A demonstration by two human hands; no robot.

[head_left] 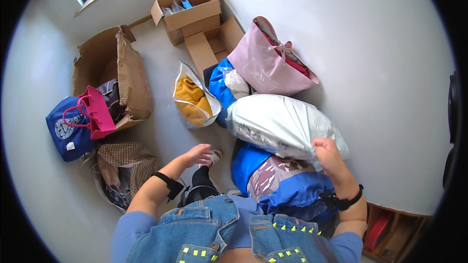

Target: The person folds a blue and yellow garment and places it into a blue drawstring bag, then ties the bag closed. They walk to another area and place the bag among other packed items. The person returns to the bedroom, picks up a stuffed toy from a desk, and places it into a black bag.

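Counting from the middle of my view, a wooden rack (399,231) is standing at four o'clock, close by my right elbow. At five o'clock a large blue bag (300,197) is bulging with patterned cloth (273,176). My left grip (197,155), at about half past seven, is hanging empty with its fingers loosely spread, above my foot in its white slipper (216,156). My right grip (325,153), toward four o'clock, is closing tightly on a gathered edge of the white plastic bag (280,117). That full bag is lying at three o'clock, overlapping the blue one.

At eight o'clock a checked bag (124,155) is sitting open on the floor (163,63). At nine, a pink handbag (103,112) is leaning against a navy bag (70,139). A white bag (214,104) is showing mustard cloth (191,95) just inside ten o'clock; farther out that way a worn carton (135,80) is gaping. At one o'clock a pale pink tote (261,63) is slumping beside the wall. Farthest off, toward eleven, a cardboard box (195,14) is holding small packages (186,3).
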